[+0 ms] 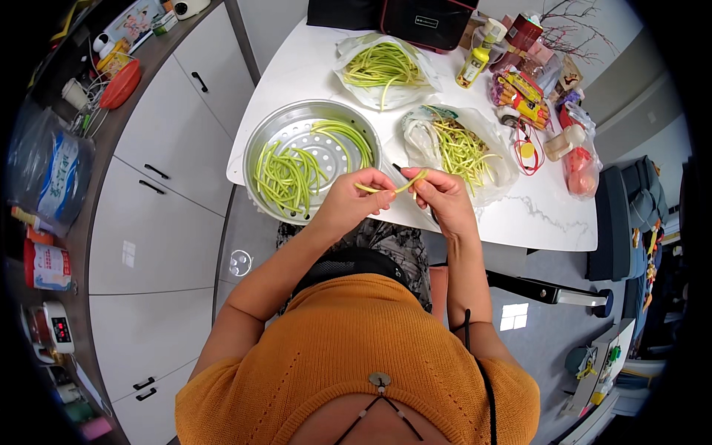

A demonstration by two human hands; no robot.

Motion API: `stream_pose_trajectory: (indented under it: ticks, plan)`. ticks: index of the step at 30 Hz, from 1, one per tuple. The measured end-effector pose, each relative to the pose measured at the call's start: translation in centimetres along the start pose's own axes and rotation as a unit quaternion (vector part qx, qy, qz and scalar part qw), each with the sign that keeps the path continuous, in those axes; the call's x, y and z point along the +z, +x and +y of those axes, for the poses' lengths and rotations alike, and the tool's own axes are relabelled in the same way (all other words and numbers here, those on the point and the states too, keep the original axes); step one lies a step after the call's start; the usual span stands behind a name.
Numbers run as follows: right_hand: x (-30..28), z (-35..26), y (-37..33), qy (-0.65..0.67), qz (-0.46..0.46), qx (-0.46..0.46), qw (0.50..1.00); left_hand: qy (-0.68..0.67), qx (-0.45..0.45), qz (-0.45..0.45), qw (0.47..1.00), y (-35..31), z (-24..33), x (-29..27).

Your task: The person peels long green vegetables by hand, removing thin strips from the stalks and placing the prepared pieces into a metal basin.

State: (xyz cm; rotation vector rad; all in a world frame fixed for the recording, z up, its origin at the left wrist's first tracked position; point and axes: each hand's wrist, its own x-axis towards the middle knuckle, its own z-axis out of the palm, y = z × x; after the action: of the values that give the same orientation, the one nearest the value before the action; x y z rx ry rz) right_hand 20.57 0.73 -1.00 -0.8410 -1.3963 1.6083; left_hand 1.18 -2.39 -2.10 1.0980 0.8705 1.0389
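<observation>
My left hand (360,199) and my right hand (445,199) are closed by the table's near edge, pinching one garlic scape (403,186) stretched between them. A small dark thing (397,168) shows beside my right fingers; I cannot make out what it is. To the left stands a round metal steamer pan (252,159) with a perforated bottom. Inside lie a tangled heap of garlic scapes (285,178) and a smaller curved bunch (348,139). Just beyond my right hand, an opened plastic bag (423,141) holds short trimmed pieces (463,152). Farther back, another bag (345,55) holds long garlic scapes (382,65).
The white marbled table (552,215) has a rounded edge. At its right are a yellow bottle (473,67), packaged sausages (519,96), a red cord (528,148) and a bag of round things (581,170). A black box (429,22) stands behind. White cabinets (152,215) line the left.
</observation>
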Motion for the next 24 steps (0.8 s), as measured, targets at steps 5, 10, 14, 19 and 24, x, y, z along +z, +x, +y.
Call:
stream_pose_trajectory:
  ticks: [5,10,14,19,24]
  plan:
    - [-0.3,-0.9,-0.1,-0.065,0.011,0.0,0.998,0.062,0.026,-0.045,0.997,-0.1,0.5,-0.2]
    - [0.2,-0.8,-0.1,-0.109,-0.014,-0.015,0.994,0.122,-0.002,-0.053,0.991,0.0,-0.4,-0.3]
    - [0.9,-0.4,0.1,-0.046,0.034,-0.042,0.997,0.05,-0.007,-0.031,0.998,0.2,-0.8,0.2]
    - [0.8,0.8,0.3,-0.072,0.085,-0.059,0.992,-0.048,-0.04,0.009,0.998,0.0,-1.1,0.0]
    - [1.3,1.1,0.2,-0.206,0.095,-0.097,0.969,-0.115,0.003,0.046,0.992,0.6,-2.0,-0.6]
